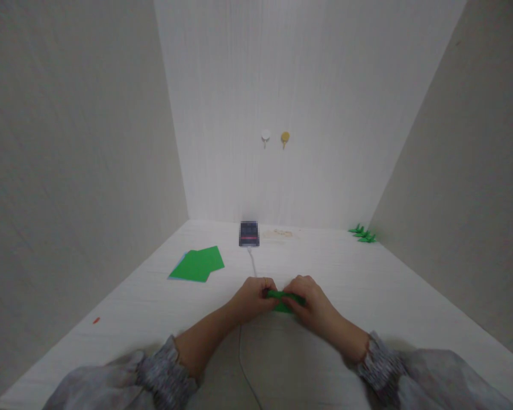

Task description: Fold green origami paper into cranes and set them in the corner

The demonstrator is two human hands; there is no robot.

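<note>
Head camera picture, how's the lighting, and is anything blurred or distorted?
Head view: dim, soft light, with the back wall brighter than the left wall; head view: soft shadows on the table near the forearms, no strong glare; head view: the dark device is pixelated, and fold detail on the held green paper looks soft.

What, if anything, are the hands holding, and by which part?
A folded sheet of green paper: the left hand pinches its left end, while the right hand grips its right side.
</note>
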